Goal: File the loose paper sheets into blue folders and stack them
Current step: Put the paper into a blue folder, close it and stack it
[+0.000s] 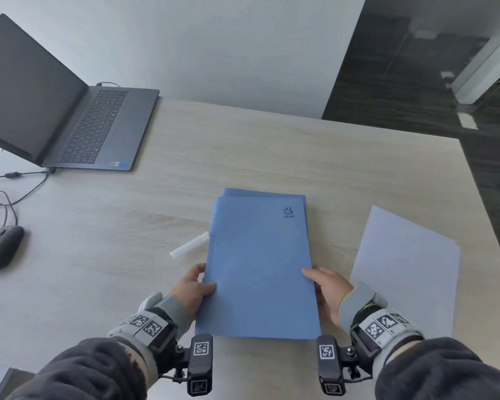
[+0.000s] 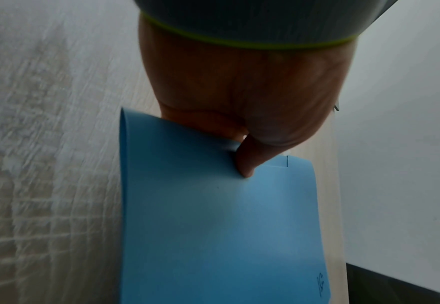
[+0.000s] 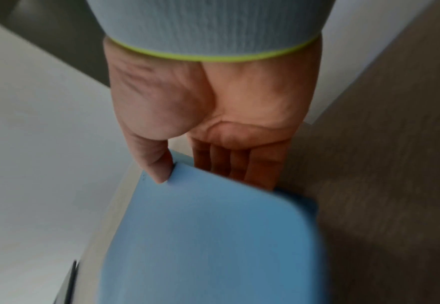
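A closed blue folder with a dark logo at its far right corner is held above the desk, over another blue folder whose far edge peeks out beyond it. My left hand pinches the folder's left edge, thumb on top. My right hand pinches the folder's right edge, thumb on top and fingers underneath. Loose white paper sheets lie to the right.
A white plastic strip lies left of the folders. An open laptop stands at the far left, with a dark mouse and cables near the left edge. The wooden desk ends at the right above dark floor.
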Motion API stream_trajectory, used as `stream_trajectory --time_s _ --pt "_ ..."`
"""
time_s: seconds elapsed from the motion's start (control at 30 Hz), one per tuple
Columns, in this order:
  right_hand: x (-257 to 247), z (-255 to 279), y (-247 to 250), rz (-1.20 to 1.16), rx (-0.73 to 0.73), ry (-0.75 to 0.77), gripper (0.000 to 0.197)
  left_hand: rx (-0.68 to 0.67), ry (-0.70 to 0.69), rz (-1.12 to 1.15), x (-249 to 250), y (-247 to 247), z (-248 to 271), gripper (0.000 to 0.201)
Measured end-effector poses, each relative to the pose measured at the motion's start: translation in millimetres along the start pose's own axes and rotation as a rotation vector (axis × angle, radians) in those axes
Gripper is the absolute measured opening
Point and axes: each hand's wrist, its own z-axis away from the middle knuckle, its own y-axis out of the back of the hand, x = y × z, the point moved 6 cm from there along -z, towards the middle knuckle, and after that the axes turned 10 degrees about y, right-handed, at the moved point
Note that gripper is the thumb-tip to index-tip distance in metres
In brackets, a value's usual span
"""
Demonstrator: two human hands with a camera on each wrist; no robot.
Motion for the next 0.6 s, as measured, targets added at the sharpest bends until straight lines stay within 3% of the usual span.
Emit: stream_trajectory --time_s 0.13,0.2,0.3,0.4,0.47,0.53,0.6 --pt "4.1 -3.2 -4.3 -0.058 0.014 0.006 0.026 0.035 -0.025 -0.295 4.7 -0.5 3.8 0.049" --pt "6.8 -3.4 -2.4 -0.039 0.036 0.005 0.027 0.081 -0.051 -0.456 12.6 -2.7 9.7 0.032" --pt "8.8 -5.5 3.5 -0.013 0.059 0.048 0.027 0.251 -0.171 -0.659 32.0 2.4 17.8 0.006" --pt "8.9 -5.3 11.1 0.003 0.068 0.083 0.026 0.465 -0.376 -0.719 59.1 16.6 25.5 0.006" --pt "6.7 -3.7 13.8 0.003 0.067 0.108 0.026 0.551 -0.479 -0.764 71.2 23.9 27.6 0.02" --pt "4.2 -2.2 14.3 -0.028 0.062 0.133 0.028 0.535 -0.419 -0.915 69.5 27.1 18.7 0.048" --pt "1.1 -1.5 13.9 -0.066 0.065 0.153 0.029 0.459 -0.343 -0.97 64.0 24.4 10.6 0.059"
